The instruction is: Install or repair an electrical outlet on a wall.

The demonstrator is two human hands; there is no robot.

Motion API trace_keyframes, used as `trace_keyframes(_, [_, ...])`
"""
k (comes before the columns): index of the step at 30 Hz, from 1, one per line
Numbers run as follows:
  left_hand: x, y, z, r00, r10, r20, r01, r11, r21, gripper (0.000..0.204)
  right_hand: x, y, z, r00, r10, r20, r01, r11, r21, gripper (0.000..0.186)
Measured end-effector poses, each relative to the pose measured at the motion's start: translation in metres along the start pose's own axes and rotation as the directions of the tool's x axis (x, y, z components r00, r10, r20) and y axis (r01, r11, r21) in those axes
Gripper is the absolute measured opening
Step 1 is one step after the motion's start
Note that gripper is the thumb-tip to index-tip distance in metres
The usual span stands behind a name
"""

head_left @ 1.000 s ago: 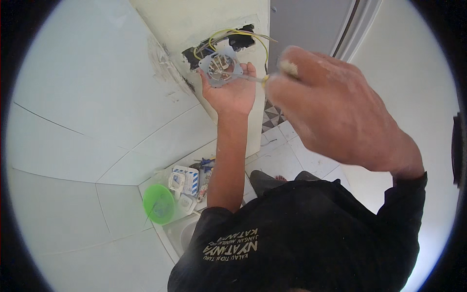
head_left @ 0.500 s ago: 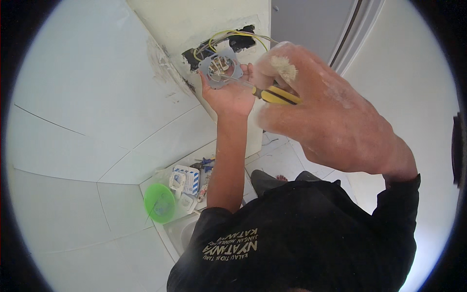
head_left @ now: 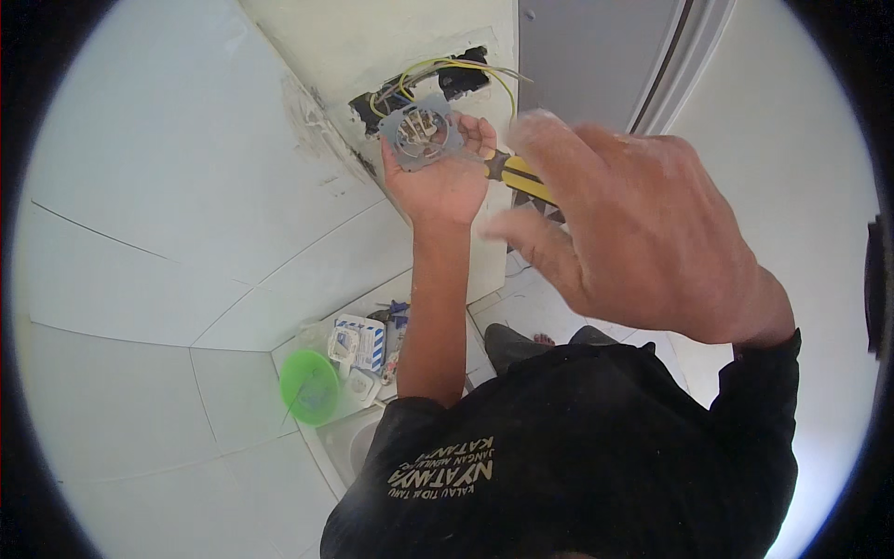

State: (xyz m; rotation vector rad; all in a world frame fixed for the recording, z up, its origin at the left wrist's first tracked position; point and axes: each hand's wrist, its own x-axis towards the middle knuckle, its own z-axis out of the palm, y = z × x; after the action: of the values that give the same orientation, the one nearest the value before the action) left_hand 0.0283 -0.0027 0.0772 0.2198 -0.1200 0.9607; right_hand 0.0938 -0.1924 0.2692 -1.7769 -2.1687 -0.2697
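Wall (head_left: 372, 42) ahead, my left hand (head_left: 440, 191) clamps one socket (head_left: 419, 133), ten o'clock from my right hand (head_left: 652, 228), whose grip on one screwdriver (head_left: 526, 178) is unclear.

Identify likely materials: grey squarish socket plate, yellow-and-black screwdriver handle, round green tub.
Grey squarish socket plate: probably metal, matte; thin, flat, evenly grey.
Yellow-and-black screwdriver handle: likely moulded plastic, smooth; saturated yellow. Black parts possibly rubber.
Round green tub: seemingly plastic, slightly translucent; bright, uniform colour.
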Motion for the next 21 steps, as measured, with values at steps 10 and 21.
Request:
trace_keyframes(10, [0.004,-0.007,0.008,0.992,-0.096,0.081,0.110,0.975,-0.191,0.059,-0.012,0.005,0.014,0.995,0.059,-0.077,-0.051,0.994,0.101,0.010])
trace_keyframes(21, [0.001,-0.003,0.011,0.993,-0.114,0.043,0.120,0.975,-0.186,0.062,-0.015,0.008,0.007,0.992,-0.088,-0.089,0.093,0.994,0.059,0.015])
